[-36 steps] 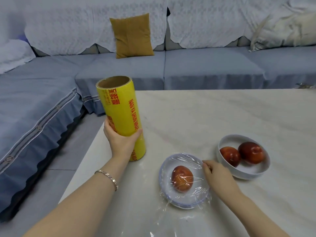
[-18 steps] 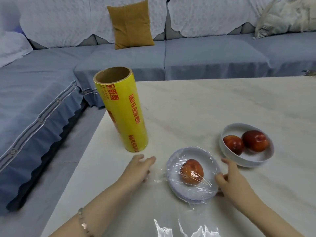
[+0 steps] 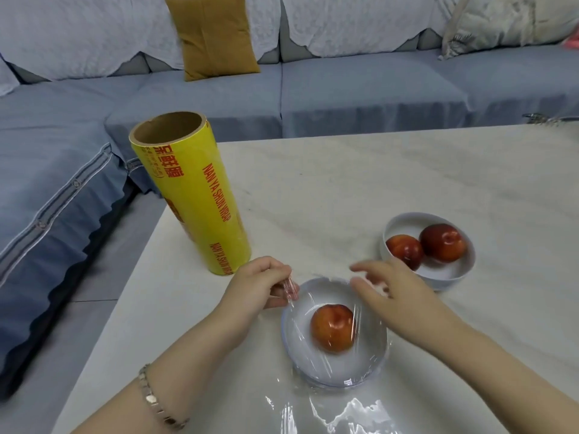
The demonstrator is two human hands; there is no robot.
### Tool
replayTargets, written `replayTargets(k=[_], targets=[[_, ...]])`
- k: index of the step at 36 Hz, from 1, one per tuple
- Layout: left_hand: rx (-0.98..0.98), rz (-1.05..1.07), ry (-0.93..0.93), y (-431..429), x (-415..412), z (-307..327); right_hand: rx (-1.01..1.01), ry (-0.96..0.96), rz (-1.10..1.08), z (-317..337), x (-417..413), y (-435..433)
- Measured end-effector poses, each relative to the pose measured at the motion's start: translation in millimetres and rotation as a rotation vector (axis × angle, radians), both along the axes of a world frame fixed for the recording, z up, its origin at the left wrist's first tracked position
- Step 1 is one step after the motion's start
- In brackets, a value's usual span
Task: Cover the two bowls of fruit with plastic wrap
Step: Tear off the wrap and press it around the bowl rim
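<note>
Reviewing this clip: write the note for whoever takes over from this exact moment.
Left hand: pinching the plastic wrap at the near bowl's left rim.
Right hand: open, over that bowl's far rim, holding nothing.
Roll: upright, near the table's left edge.
Done: film draped over the near bowl and its one fruit; edges loose, excess lying in front.
Left: tuck those edges, then wrap the far bowl with two fruits, uncovered.

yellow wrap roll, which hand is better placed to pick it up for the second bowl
Left. The left hand sits just in front of the upright yellow plastic wrap roll but pinches film at the covered bowl, so it must let go first. The right hand is farther off, beside the uncovered white bowl.
</note>
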State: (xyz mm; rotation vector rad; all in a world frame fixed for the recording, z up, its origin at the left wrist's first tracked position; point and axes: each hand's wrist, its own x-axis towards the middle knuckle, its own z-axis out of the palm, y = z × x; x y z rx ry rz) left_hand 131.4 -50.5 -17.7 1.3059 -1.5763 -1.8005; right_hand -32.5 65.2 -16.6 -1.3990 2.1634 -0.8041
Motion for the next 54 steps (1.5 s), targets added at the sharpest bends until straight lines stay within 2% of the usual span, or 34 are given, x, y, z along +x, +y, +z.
replayTargets(k=[4, 8, 12, 14, 19, 24, 29, 37, 42, 49, 54], targets=[[-0.024, 0.061, 0.015, 8, -5, -1, 0.049, -0.060, 0.266, 5, 2, -40], [-0.135, 0.081, -0.004, 14, -8, -7, 0.179, -0.140, 0.362, -7, 3, -62], [-0.212, 0.082, -0.015, 19, -5, -14, 0.030, -0.333, 0.306, -14, -6, -64], [-0.233, 0.080, -0.036, 20, -5, -17, -0.050, -0.359, 0.297, -16, -10, -60], [-0.328, 0.068, -0.072, 21, -10, -18, -0.173, -0.158, 0.257, -18, -13, -53], [-0.349, 0.075, -0.129, 23, -8, -15, -0.246, -0.096, 0.157, -24, -11, -53], [-0.256, 0.123, -0.182, 25, -3, -16, -0.076, -0.057, 0.186, -23, -3, -59], [-0.338, 0.169, -0.249, 28, -4, -22, 0.133, -0.129, 0.376, -13, -12, -64], [-0.377, 0.255, -0.221, 35, -9, -31, -0.026, -0.226, 0.306, -14, -11, -57], [-0.404, 0.407, -0.185, 42, -20, -33, -0.167, -0.038, 0.184, -29, 0, -53], [-0.429, 0.514, -0.132, 46, -28, -38, -0.268, 0.022, 0.058, -41, 4, -57]])
